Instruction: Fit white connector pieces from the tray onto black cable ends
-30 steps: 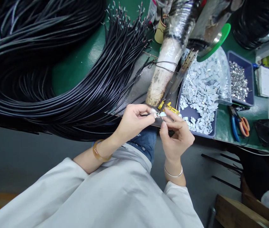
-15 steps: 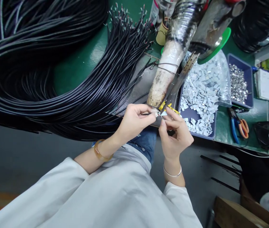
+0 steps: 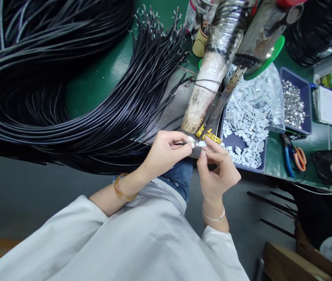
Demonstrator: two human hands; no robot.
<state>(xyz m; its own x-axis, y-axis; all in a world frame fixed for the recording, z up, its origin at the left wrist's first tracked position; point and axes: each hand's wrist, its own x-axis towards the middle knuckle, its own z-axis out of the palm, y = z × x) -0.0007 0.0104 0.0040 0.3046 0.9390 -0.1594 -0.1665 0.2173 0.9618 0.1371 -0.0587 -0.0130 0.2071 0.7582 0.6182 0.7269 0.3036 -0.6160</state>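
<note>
My left hand (image 3: pixel 168 152) is closed in a pinch on the end of a black cable (image 3: pixel 180 144). A small pale, flat piece (image 3: pixel 202 143) sits at that cable end, between my two hands. White covering shows on a left fingertip. My right hand (image 3: pixel 220 168) is closed, thumb against fingers, at a thin silvery wire resembling solder (image 3: pixel 216 130) that comes down from above. Its end by the pale piece is hard to make out. Just above the hands, a dark soldering iron (image 3: pixel 223 99) points down, beside a yellow plastic part (image 3: pixel 209 136).
A large bundle of black cables (image 3: pixel 110 105) covers the left of the green table. To the right, a tray (image 3: pixel 263 166) holds many pale pieces, and another tray (image 3: pixel 309 117) holds metal parts. Pliers (image 3: pixel 289 156) lie near the edge. A wrapped white tube (image 3: pixel 202 93) slants above my hands.
Both hands have moved slightly down, away from the soldering iron's tip, with the cable end and pale piece. More of the yellow part now shows.
</note>
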